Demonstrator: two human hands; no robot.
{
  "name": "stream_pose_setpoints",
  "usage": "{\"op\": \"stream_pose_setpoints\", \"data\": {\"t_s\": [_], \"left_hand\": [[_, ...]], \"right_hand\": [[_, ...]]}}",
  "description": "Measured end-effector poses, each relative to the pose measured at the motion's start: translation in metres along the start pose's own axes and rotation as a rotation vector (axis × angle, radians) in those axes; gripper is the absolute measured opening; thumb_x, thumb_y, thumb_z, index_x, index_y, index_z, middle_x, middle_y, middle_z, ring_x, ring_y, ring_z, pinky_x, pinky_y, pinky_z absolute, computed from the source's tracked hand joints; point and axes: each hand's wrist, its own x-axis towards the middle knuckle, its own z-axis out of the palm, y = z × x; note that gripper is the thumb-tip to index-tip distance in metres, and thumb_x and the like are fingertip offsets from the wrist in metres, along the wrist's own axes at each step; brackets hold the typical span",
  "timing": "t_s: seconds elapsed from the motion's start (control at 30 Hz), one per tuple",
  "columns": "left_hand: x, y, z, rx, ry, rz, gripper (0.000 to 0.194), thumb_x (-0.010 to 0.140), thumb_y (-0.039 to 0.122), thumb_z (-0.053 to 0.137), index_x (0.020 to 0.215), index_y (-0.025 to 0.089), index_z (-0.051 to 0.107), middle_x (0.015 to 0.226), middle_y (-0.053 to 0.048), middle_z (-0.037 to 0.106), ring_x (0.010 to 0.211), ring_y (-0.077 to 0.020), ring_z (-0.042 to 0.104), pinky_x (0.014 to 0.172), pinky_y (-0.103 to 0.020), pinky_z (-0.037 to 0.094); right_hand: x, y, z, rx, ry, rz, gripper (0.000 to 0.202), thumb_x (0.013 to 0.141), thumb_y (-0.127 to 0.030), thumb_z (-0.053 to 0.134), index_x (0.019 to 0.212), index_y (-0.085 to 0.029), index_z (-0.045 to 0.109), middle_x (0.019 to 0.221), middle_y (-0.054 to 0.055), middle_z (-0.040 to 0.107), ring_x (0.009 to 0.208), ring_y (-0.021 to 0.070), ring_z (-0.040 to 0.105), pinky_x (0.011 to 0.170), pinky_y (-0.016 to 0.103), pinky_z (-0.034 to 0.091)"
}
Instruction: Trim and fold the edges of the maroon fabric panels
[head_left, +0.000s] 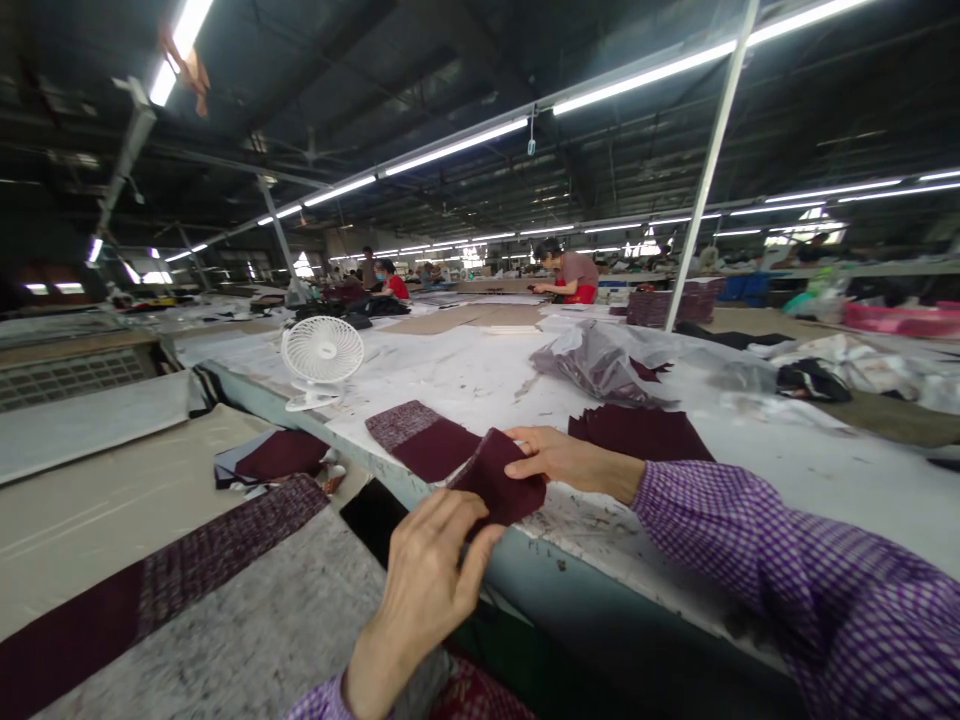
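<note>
A maroon fabric piece is held between my two hands at the table's near edge. My left hand pinches its lower left side, fingers curled over the cloth. My right hand grips the upper right side, with the thumb on top. Just beyond lies a fabric panel, part speckled and part plain maroon, flat on the table. Right of my right hand rests a stack of maroon fabric pieces, partly covered by my forearm. What lies under the held piece is hidden.
A small white fan stands near the table edge. A clear plastic bag lies behind the stack. On a lower surface at left is a long maroon speckled strip and a scrap pile. A co-worker bends over farther back.
</note>
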Motion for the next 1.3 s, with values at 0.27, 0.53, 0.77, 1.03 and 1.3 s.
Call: {"op": "stream_pose_setpoints", "data": {"t_s": [0.27,0.53,0.77,1.03,1.3], "left_hand": [[0.048,-0.053,0.028,-0.427,-0.124,-0.641,0.038,0.09,0.042,0.047,0.107,0.014,0.066,0.104,-0.009,0.071,0.097,-0.0214,0.064,0.085,-0.033,0.05],[0.075,-0.046,0.082,-0.162,-0.328,-0.536,0.02,0.08,0.016,0.06,0.094,0.019,0.074,0.097,-0.006,0.072,0.094,-0.0199,0.064,0.086,-0.029,0.047],[0.079,-0.043,0.094,0.169,-0.525,-0.299,0.031,0.089,0.015,0.045,0.101,0.023,0.072,0.098,-0.007,0.065,0.096,-0.0197,0.061,0.078,-0.027,0.044],[0.088,-0.057,0.098,0.04,-0.488,-0.401,0.021,0.08,0.016,0.06,0.097,0.023,0.07,0.097,-0.005,0.071,0.094,-0.0215,0.063,0.085,-0.031,0.046],[0.089,-0.058,0.097,0.014,-0.485,-0.414,0.019,0.079,0.017,0.061,0.094,0.025,0.071,0.092,-0.003,0.072,0.087,-0.0203,0.063,0.08,-0.03,0.046]], "right_hand": [[-0.01,-0.009,-0.001,0.098,-0.163,-0.009,0.074,0.068,-0.021,0.076,0.135,-0.016,0.045,0.106,0.009,0.067,0.085,0.0152,0.065,0.086,0.033,0.049],[-0.027,0.002,-0.033,-0.477,0.109,0.228,0.077,0.072,-0.028,0.07,0.141,-0.009,0.041,0.104,0.015,0.068,0.069,0.0161,0.064,0.063,0.028,0.051],[-0.005,0.016,-0.066,-1.167,0.17,-0.155,0.028,0.084,-0.017,0.052,0.104,-0.011,0.071,0.078,0.008,0.071,0.07,0.0171,0.062,0.07,0.027,0.044],[0.027,0.03,-0.079,-1.233,0.114,-0.316,0.026,0.083,-0.013,0.053,0.101,-0.01,0.071,0.097,0.011,0.07,0.085,0.0185,0.063,0.078,0.027,0.044],[0.03,0.028,-0.072,-1.289,0.097,-0.35,0.019,0.08,-0.012,0.053,0.089,-0.013,0.07,0.087,0.007,0.069,0.077,0.0164,0.059,0.073,0.026,0.041]]}}
